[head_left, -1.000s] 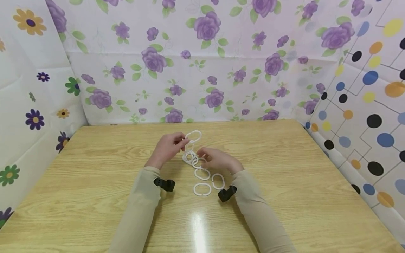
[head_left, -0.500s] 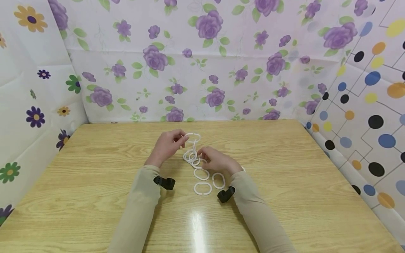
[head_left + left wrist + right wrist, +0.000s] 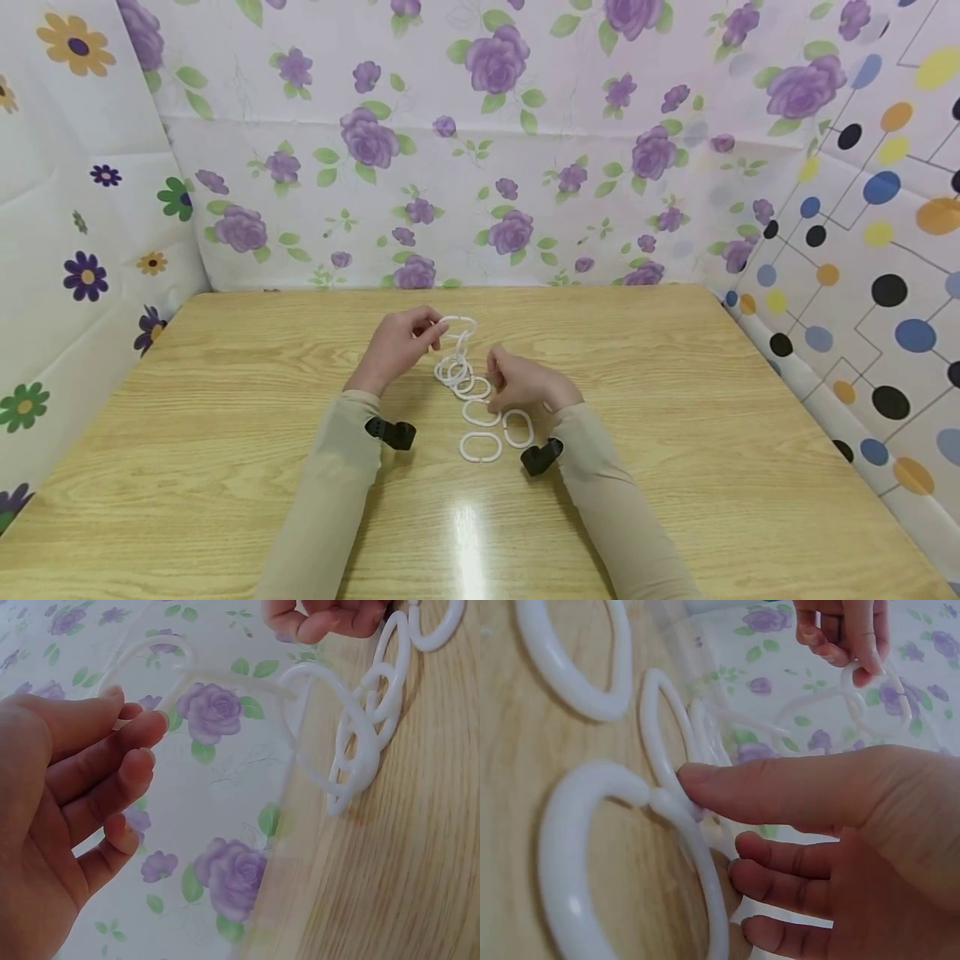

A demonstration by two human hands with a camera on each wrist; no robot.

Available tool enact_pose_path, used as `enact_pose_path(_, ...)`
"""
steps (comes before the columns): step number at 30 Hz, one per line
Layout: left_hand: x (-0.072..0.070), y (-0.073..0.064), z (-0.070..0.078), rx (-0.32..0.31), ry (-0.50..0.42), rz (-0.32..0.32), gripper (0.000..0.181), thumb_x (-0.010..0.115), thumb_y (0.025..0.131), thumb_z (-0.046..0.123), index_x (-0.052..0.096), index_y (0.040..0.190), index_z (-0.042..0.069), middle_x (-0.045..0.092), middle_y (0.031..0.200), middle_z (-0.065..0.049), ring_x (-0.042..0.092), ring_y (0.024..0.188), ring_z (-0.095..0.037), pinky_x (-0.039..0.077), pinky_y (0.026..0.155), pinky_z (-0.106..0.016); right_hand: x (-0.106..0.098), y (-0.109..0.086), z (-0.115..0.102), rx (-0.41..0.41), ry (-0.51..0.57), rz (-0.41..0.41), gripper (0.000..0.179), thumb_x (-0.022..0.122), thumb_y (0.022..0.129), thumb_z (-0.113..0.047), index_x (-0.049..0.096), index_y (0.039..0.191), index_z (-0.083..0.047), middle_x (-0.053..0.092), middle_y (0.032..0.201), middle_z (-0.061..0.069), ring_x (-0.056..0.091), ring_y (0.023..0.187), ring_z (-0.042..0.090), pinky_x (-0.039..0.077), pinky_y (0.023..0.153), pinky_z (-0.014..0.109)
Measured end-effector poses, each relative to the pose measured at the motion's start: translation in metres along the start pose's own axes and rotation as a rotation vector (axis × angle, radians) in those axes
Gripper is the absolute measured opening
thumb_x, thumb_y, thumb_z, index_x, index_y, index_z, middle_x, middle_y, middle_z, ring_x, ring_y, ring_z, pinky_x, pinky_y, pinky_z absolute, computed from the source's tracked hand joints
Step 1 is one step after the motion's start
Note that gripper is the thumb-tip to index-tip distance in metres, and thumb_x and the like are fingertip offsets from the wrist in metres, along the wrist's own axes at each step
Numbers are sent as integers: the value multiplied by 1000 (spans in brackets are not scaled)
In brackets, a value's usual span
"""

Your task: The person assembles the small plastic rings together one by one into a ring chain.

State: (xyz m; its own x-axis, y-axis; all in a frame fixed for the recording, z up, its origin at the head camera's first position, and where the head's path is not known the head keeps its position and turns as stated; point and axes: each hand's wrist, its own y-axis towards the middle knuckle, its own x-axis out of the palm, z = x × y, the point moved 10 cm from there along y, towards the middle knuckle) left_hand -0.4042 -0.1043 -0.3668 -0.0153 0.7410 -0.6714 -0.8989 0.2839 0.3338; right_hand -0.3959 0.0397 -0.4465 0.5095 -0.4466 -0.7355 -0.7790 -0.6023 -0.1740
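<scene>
My left hand [image 3: 397, 346] pinches a white plastic C-shaped link [image 3: 187, 656] between thumb and fingertips, raised above the table. From it a second link [image 3: 462, 340] slopes down to a heap of joined white links [image 3: 364, 761] on the wood. My right hand [image 3: 528, 382] is just right of that heap, palm side facing it. Its thumb [image 3: 735, 787] overlaps the edge of a loose link [image 3: 466, 414] in the head view, while the other fingers stand apart from the thumb. Nothing shows gripped between them.
Two more loose links lie nearer the body: one upright oval [image 3: 506, 429] by the right wrist and one sideways oval [image 3: 462, 450] in front. Part of another link [image 3: 547, 407] peeks out behind the right wrist. Patterned cloth walls [image 3: 525, 208] enclose the wooden table [image 3: 225, 467].
My right hand has come away from the heap of joined links, moving slightly right, with its thumb now lower at a loose link. The left hand's link has tilted flatter.
</scene>
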Motion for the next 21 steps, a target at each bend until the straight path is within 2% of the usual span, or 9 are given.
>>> enact_pose_path(5,3,0,-3,-12,6,-15,21,55,99,28,68,98,11,67,74,-10,53,62,-16,42,60,-30,-6,-2,10,31,-90,10,24,78,79,-12,57,89,-5,53,83,1,47,76,13,39,71,23)
enact_pose_path(10,8,0,-4,-15,3,-46,24,55,100,29,68,101,9,68,76,-15,50,60,-16,40,59,-30,-8,-3,15,63,-104,5,10,75,82,-10,66,77,-9,60,76,-1,50,69,11,41,66,22)
enact_pose_path(13,8,0,-3,-18,1,-55,22,55,100,29,68,100,11,68,77,-15,50,59,-16,39,58,-29,-10,-4,12,44,-141,-1,9,73,84,-10,67,78,-9,60,79,0,50,70,10,41,66,22)
enact_pose_path(17,7,0,-2,-30,7,-50,21,55,100,29,68,99,12,67,74,-11,51,60,-17,39,58,-29,-14,-7,10,28,-155,12,8,66,92,-13,62,87,-8,59,86,2,49,74,11,40,67,23)
enact_pose_path(21,6,0,-1,-32,11,-47,24,54,100,29,68,101,10,68,75,-11,52,61,-17,40,58,-30,-20,-8,8,13,-57,60,7,55,98,-12,52,96,-6,66,86,8,58,72,12,45,67,23)
